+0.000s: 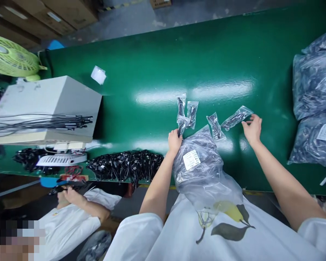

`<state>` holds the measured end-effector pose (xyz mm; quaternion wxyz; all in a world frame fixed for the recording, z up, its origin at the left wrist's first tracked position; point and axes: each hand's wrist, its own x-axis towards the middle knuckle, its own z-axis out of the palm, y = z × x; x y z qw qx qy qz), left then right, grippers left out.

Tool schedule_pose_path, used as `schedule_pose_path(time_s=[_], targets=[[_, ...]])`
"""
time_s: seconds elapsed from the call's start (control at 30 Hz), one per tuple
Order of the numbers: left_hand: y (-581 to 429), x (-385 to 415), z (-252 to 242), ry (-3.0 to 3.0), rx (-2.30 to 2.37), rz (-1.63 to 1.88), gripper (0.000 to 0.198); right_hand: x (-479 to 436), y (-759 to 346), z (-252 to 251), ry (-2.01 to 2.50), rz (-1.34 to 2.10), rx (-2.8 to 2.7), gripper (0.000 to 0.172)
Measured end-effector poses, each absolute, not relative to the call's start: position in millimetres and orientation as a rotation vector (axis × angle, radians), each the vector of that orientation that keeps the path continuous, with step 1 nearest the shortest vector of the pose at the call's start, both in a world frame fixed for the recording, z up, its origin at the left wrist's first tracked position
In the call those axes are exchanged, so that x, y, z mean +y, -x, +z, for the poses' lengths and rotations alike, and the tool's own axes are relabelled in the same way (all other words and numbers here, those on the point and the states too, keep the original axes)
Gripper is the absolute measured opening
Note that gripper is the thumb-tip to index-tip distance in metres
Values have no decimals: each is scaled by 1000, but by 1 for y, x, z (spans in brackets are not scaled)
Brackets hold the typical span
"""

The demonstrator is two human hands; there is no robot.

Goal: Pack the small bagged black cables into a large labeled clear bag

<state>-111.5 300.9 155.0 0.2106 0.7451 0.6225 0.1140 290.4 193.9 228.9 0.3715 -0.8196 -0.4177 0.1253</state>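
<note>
Clear plastic packet (pixel 237 117) lies right of centre, slanting up-right, its right end under the loose fingertips of my right hand (pixel 252 128). My left hand (pixel 175 141), fingers curled, grip unclear, touches the packet cluster (pixel 185 114) at centre.

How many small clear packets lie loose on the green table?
5. Three packets overlap by the left hand: upper, middle, and lowest at its fingertips. A fourth lies beside the large bag; the fifth touches the right hand. Overlap may hide more.
</note>
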Motion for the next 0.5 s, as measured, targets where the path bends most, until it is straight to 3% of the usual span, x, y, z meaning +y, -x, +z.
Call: schedule_pose_path(time_s=[0.1,0.23,0.37,0.5], targets=[[109,301,168,-2168,1805,183,34,196,-289,231,2078,-107,-1810,61],[115,301,181,-2158,1770,137,33,218,-300,226,2031,-133,-2345,46],[139,288,183,-2031,1788,336,42,230,-296,224,2235,28,-2155,30],[149,276,180,-1837,1515,714,60,241,-238,212,2475,410,-1651,48]])
